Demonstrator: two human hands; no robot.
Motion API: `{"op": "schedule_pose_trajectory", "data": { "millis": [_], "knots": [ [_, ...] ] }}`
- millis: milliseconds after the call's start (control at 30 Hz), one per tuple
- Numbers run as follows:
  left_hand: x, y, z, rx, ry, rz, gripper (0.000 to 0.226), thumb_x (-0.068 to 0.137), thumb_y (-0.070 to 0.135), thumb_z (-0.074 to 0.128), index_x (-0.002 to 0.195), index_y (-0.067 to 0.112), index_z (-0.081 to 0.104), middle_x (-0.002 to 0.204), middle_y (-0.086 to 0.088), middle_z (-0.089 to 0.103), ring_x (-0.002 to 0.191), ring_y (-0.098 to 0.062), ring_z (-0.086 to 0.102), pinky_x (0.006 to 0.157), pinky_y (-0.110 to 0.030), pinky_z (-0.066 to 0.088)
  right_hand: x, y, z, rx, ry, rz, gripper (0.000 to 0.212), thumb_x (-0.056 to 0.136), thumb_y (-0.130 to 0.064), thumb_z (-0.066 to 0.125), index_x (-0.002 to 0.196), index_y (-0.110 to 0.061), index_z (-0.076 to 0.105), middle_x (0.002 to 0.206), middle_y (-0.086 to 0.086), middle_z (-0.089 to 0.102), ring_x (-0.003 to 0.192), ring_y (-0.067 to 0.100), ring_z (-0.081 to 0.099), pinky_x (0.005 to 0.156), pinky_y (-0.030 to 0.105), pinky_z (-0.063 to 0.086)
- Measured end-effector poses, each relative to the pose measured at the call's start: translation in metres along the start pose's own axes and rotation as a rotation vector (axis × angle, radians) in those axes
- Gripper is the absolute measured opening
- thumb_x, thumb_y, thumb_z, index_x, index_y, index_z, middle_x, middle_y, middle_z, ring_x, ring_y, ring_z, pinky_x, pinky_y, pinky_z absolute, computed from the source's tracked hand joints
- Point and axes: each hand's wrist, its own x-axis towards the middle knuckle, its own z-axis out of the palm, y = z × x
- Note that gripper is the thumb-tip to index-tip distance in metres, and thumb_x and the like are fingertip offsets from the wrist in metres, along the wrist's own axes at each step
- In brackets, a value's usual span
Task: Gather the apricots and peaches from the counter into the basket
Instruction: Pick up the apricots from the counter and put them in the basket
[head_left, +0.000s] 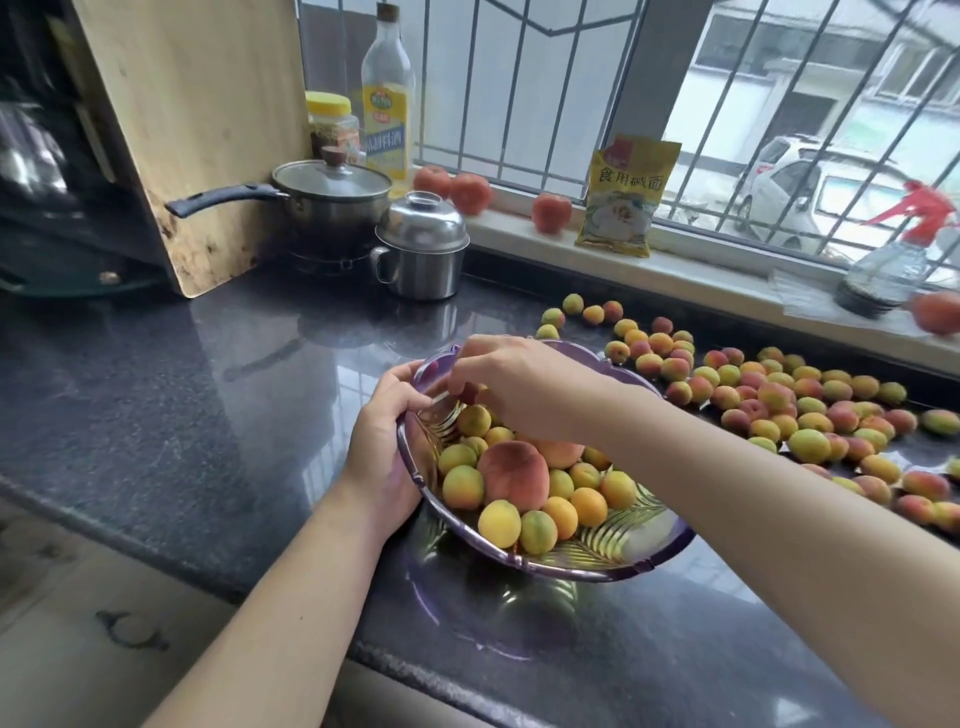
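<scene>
Across the dark counter (208, 374), right of centre in the frame, dozens of apricots (779, 400) lie loose below the window. At lower centre sits the purple basket (649, 561), already holding a peach (514, 475) among small fruit. The left hand (384, 447) grips the basket's left rim, fingers curled over it. The right hand (511, 384) hovers over the basket's far side, fingertips pinching a small reddish fruit, seemingly mid-drop. Next, judging by the spread, the right hand must reach right for more.
</scene>
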Motion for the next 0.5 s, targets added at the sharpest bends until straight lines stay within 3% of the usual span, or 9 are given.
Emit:
{"op": "schedule_pose_trajectory", "data": {
  "millis": [333,433,500],
  "knots": [
    [0.001,-0.001,-0.003,0.034,0.0,0.001,0.042,0.09,0.001,0.043,0.128,0.008,0.059,0.107,-0.017,0.075,0.102,-0.033,0.073,0.113,-0.057,0.048,-0.006,0.01,-0.002,0.087,0.08,0.02,0.027,0.096,-0.013,0.063,0.12,-0.024,0.068,0.122,-0.002,0.06,0.104,0.02,0.063,0.079,0.039,0.057],
    [0.005,-0.003,-0.006,0.028,-0.007,-0.002,0.045,0.088,0.002,0.044,0.131,0.008,0.057,0.113,-0.019,0.074,0.11,-0.035,0.07,0.116,-0.061,0.044,-0.008,0.042,-0.012,0.217,0.324,0.224,0.024,0.095,-0.004,0.062,0.111,-0.019,0.073,0.115,0.0,0.065,0.1,0.021,0.064,0.085,0.042,0.057],
    [0.007,-0.004,-0.007,0.022,-0.011,0.002,0.05,0.086,0.004,0.047,0.134,0.008,0.056,0.115,-0.02,0.073,0.111,-0.036,0.071,0.117,-0.061,0.043,-0.008,0.074,-0.02,0.247,0.38,0.459,0.028,0.093,0.0,0.058,0.107,-0.018,0.075,0.111,0.001,0.068,0.101,0.022,0.064,0.09,0.04,0.054]
  ]
}}
